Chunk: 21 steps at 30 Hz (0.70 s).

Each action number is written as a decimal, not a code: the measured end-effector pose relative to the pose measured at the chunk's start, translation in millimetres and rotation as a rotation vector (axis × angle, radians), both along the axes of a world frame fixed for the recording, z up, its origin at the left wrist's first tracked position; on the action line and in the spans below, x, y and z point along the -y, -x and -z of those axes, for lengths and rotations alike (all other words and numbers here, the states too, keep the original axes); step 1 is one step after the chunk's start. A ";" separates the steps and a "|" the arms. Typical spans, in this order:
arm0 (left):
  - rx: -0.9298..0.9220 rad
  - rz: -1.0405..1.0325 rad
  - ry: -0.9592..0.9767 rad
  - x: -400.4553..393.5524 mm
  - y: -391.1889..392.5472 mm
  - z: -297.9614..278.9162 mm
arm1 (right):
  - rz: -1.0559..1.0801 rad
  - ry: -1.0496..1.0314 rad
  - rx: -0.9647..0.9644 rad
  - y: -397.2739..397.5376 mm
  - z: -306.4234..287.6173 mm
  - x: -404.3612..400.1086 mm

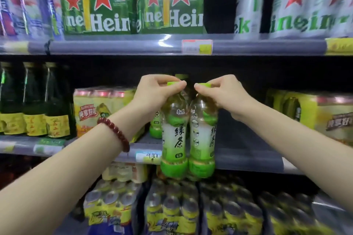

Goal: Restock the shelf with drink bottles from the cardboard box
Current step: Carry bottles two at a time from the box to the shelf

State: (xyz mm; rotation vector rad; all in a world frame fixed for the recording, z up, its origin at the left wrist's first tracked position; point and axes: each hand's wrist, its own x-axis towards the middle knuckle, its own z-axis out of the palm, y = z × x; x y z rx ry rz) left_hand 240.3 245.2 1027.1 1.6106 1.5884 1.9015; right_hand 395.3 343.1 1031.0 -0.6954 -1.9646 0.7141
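While both arms reach up and forward, the left hand (152, 93) pinches the lime-green cap of a clear plastic green-tea bottle with a green and white label (174, 135), thumb and fingertips curled tight around the cap from above. The right hand (227, 95) does the same to a second, matching green-tea bottle (203, 135), gripping it by its cap. The two bottles hang upright side by side, their bodies touching, in front of the grey middle shelf edge (248, 156), with their bases just below that edge. A dark red bead bracelet (116, 131) sits on the left wrist.

Behind the held pair, farther back on the middle shelf, another green-tea bottle (155, 128) stands, partly hidden. To the left of the held pair, a shrink-wrapped yellow pack of cans (101, 108) rests on the shelf, and beyond it dark green glass bottles with yellow labels (34, 101). To the right of the pair sits another yellow wrapped pack (313, 112).

On the shelf above stand two green cardboard beer cartons with red stars (133, 2), with silver beer cans (286, 4) to their right. Below the held pair, wrapped packs of yellow-labelled cans (191, 212) fill the lower level, blurred.
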 end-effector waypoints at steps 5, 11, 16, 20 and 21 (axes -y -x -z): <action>-0.051 0.028 -0.073 -30.1 -24.2 -17.6 | 0.070 -0.064 -0.115 -29.8 -19.1 -13.9; -0.136 -0.030 -0.169 -54.1 -48.3 -17.2 | 0.151 -0.124 -0.228 -48.8 -18.4 -22.6; -0.127 -0.047 -0.217 -68.2 -53.5 -11.2 | 0.178 -0.185 -0.278 -49.7 -3.8 -31.4; -0.076 -0.033 -0.229 -77.1 -50.6 -11.4 | 0.160 -0.164 -0.274 -45.6 7.2 -39.7; -0.065 -0.032 -0.233 -79.8 -49.7 -11.5 | 0.163 -0.155 -0.271 -44.5 7.7 -42.7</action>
